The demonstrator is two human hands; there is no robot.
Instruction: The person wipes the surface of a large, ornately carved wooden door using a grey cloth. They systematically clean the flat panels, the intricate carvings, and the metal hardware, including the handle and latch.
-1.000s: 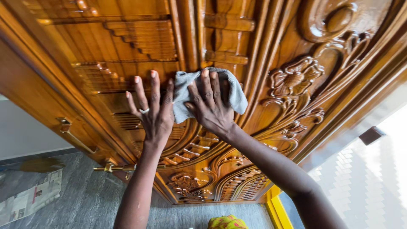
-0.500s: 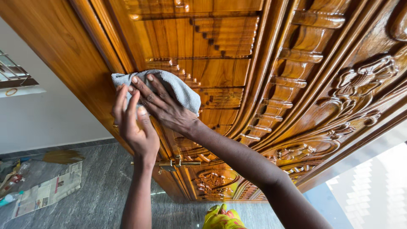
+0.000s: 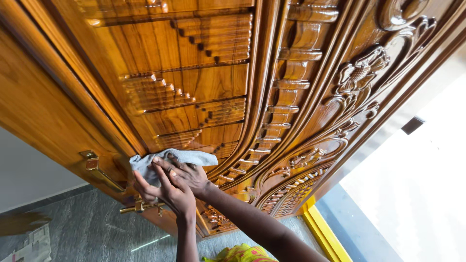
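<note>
A grey-white cloth (image 3: pixel 187 156) is pressed against the lower left part of a carved, varnished wooden door (image 3: pixel 204 87). My right hand (image 3: pixel 191 175) lies on the cloth, holding it to the wood. My left hand (image 3: pixel 165 191) sits just below and partly over the right one. Its fingers are spread and its fingertips touch the cloth's lower edge. Both forearms come up from the bottom of the view. Part of the cloth is hidden under the hands.
A brass door handle (image 3: pixel 99 172) sticks out just left of the hands, and a second brass fitting (image 3: pixel 141 207) sits below them. Grey stone floor (image 3: pixel 82 228) with newspaper (image 3: pixel 34 247) lies lower left. A yellow threshold strip (image 3: pixel 325 233) runs lower right.
Both hands and the cloth have slid down and left across the door, from the upper carved panels to the area beside the brass handle. The left hand now overlaps the right.
</note>
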